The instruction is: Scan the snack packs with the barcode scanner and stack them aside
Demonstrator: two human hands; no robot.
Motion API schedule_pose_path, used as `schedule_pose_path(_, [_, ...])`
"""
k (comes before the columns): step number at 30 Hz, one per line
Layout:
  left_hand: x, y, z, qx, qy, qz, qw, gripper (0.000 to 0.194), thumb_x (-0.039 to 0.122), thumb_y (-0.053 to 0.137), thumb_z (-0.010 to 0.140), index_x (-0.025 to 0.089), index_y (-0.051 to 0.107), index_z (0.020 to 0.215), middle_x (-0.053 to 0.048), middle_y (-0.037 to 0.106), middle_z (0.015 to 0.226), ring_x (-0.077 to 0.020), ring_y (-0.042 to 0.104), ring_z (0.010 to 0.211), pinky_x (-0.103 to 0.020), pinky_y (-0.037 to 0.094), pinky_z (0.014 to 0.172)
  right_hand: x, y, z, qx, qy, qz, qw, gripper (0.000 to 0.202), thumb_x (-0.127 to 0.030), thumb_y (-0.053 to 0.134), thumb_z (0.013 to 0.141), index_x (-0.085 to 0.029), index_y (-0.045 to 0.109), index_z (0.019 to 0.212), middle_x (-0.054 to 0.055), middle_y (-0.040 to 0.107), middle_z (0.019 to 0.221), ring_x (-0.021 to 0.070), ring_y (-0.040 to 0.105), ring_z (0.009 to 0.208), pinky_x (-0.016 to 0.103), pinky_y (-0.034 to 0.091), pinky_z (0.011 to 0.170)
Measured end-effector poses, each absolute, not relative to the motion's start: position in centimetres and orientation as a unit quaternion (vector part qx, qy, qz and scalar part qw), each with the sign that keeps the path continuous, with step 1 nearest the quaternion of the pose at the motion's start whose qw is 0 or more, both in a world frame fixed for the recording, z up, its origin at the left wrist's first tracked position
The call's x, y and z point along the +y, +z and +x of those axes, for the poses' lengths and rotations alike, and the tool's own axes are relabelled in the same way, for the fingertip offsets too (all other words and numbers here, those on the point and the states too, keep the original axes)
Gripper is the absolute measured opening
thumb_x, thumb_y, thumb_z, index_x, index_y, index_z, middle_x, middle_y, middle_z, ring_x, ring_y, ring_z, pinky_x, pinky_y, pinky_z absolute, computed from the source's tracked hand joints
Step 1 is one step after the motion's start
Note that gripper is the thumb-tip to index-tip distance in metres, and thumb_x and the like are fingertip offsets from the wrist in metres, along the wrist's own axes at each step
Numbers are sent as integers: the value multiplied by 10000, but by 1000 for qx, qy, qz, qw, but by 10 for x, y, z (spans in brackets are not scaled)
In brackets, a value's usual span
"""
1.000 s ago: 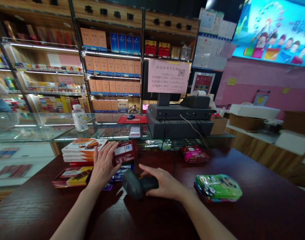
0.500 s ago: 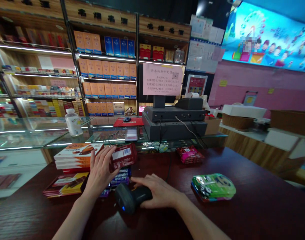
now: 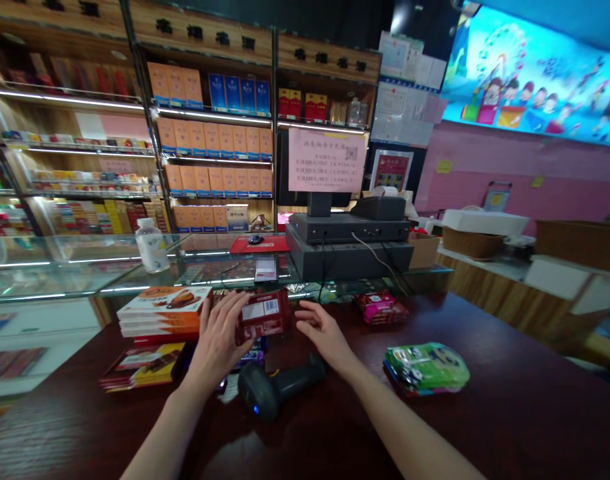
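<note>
Scanner: dark barcode scanner, let go since the earlier frame; it lies on the desk, head to the left with a blue light, handle just below the right hand.
Right hand: the right hand has moved off the handle towards the maroon box; it is empty, fingers loosely curled and parted, just beside the box's right end.
Green packs: small pile of green packs on the desk, right of the right forearm.
Left hand: the left hand grips the left end of the maroon box, thumb low, fingers along the top.
Maroon box: maroon box between the hands, its barcode label facing the wearer.
Purple packets: purple packets, partly hidden, below the box.
Left piles: yellow-and-red bars in front of stacked white-and-orange boxes.
Pink packs: pink-and-red packs near the desk's far edge.
Glass counter: clear bottle at left, dark cash register at right.
Back wall: lit shelves of boxes.
</note>
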State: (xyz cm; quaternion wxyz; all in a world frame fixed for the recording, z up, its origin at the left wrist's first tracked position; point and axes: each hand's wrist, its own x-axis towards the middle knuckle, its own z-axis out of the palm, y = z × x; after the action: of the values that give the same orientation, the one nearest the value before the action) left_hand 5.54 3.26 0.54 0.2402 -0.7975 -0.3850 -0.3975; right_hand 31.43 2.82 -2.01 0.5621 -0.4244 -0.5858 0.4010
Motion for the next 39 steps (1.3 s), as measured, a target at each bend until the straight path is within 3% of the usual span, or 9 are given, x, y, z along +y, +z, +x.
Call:
schedule_pose_path(5, [38, -1, 56, -375, -393, -808, 228, 785, 240, 672, 832, 212, 302, 1524, -143, 560, 1447, -310, 458, 1399, -576, 179, 1231, 39, -14, 307, -562, 478, -386, 554, 608, -360, 798, 715, -199, 615, 1272, 75, 758, 1035, 242, 701, 993, 401, 497, 934])
schedule_pose_path(11, [39, -2, 59, -356, -405, -816, 209, 786, 245, 661, 856, 238, 271, 1538, -134, 538, 1463, -337, 418, 1418, -631, 241, 1201, 40, -5, 304, -549, 464, -405, 565, 333, -325, 811, 655, -176, 762, 948, 34, 760, 837, 213, 684, 790, 344, 494, 805])
schedule_pose_path(16, [44, -6, 62, -351, -472, -798, 132, 794, 298, 658, 873, 267, 246, 1550, -168, 323, 1599, -345, 395, 1443, -548, 418, 1132, 31, 9, 308, -546, 442, -420, 575, 210, -342, 819, 644, -180, 775, 772, 20, 753, 770, 205, 663, 734, 317, 471, 748])
schedule_pose_path(18, [49, -10, 63, -362, -508, -778, 73, 858, 366, 700, 843, 276, 226, 1553, -185, 295, 1606, -347, 481, 1381, -524, 477, 1081, 27, 13, 308, -536, 444, -416, 586, 216, -351, 828, 635, -182, 781, 761, 20, 754, 763, 206, 663, 730, 318, 473, 752])
schedule_pose_path(20, [53, -14, 65, -389, -540, -746, -15, 978, 427, 748, 786, 276, 172, 1561, -193, 426, 1522, -309, 640, 1199, -477, 563, 963, 24, 15, 309, -520, 457, -406, 597, 235, -363, 839, 626, -186, 789, 771, 27, 762, 783, 212, 670, 741, 323, 481, 761])
schedule_pose_path(24, [57, -11, 72, -459, -525, -694, -180, 1013, 453, 772, 715, 243, 219, 1537, -93, 702, 1161, -284, 708, 1061, -468, 571, 925, 24, 13, 311, -489, 471, -401, 615, 263, -379, 855, 600, -189, 797, 773, 47, 773, 816, 231, 682, 762, 342, 497, 771])
schedule_pose_path(28, [57, 5, 77, -443, -506, -675, -304, 882, 472, 776, 644, 164, 445, 1402, -78, 761, 968, -290, 737, 957, -458, 572, 915, 27, 10, 318, -477, 454, -423, 622, 267, -363, 851, 579, -182, 795, 768, 55, 770, 804, 237, 677, 757, 351, 499, 766])
schedule_pose_path(31, [58, 17, 79, -432, -477, -674, -364, 672, 555, 747, 649, 184, 622, 1195, -73, 783, 921, -288, 747, 916, -415, 592, 851, 28, 9, 324, -478, 436, -440, 623, 253, -346, 839, 576, -178, 788, 757, 47, 762, 788, 228, 667, 754, 340, 491, 763])
schedule_pose_path(39, [60, 39, 92, -474, -474, -659, -340, 537, 637, 732, 549, 202, 712, 864, -46, 788, 812, -262, 740, 801, -335, 572, 731, 25, 15, 347, -500, 394, -472, 610, 200, -359, 761, 664, -188, 796, 763, 9, 732, 729, 195, 638, 728, 314, 463, 743])
